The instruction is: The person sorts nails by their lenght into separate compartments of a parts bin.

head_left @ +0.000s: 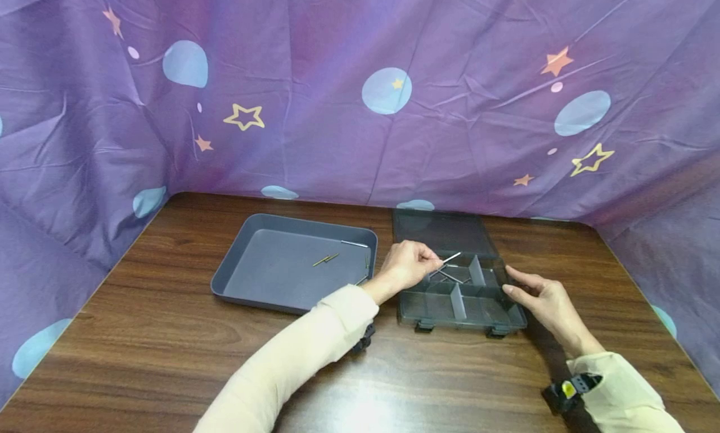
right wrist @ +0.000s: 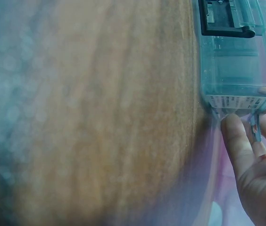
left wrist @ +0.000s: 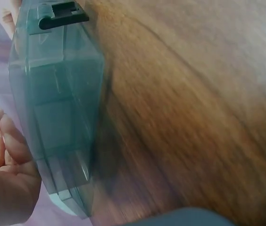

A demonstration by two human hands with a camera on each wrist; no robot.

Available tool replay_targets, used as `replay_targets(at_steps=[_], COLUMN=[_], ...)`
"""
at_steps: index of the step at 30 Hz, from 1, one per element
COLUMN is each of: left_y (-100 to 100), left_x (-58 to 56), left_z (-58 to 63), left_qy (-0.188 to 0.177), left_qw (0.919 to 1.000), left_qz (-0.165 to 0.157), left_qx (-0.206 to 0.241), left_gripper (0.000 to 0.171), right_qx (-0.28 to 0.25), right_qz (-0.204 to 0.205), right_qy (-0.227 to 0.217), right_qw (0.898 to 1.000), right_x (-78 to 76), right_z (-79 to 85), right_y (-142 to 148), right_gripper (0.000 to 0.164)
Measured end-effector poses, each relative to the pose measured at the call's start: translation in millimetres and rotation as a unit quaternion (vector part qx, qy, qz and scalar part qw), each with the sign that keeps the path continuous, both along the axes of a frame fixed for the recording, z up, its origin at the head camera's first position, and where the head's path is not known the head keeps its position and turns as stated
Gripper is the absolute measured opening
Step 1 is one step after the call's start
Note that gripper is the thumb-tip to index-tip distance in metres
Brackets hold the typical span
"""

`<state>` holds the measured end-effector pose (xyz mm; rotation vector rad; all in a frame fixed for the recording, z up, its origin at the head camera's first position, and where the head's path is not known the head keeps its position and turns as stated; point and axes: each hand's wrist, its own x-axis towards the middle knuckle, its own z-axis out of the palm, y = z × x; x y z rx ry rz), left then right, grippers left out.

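The left hand (head_left: 409, 265) is over the back row of a clear grey plastic compartment box (head_left: 461, 322) and pinches a thin silver metal rod (head_left: 452, 257) between thumb and fingertips. Similar silver rods (head_left: 450, 275) lie crossed in the compartment under it. In the left wrist view, the left hand (left wrist: 10, 174) is beside the box wall, and the rod barely shows. At the box's right side, the right hand (head_left: 548, 302) touches the wall with thumb and index finger extended. The right wrist view shows that hand (right wrist: 260, 174) by the labelled end (right wrist: 236, 101).
A dark grey tray (head_left: 253, 264) stands left of the box, holding a few thin gold-coloured rods (head_left: 325, 259) and a silver rod (head_left: 354, 243). The box's lid (head_left: 444, 233) lies folded back behind it. A purple cloth (head_left: 337, 139) hangs along the table's back edge.
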<state>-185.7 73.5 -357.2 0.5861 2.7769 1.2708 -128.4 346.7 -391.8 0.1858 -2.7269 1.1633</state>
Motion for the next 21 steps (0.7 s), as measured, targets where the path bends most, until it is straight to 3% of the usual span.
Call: replay_targets(at_steps=[21], left_y=[16], left_x=[6.2], left_z=[-5.1], left_qy=[0.02], left_qw=[0.9939], left_qz=[0.054], left_qx=[-0.094], left_gripper=[0.006], right_qx=[-0.003], right_qz=[-0.005], right_qy=[0.002], right_qw=[1.0], right_x=[0.2], right_z=[0.4], right_y=[1], right_gripper=[0.046])
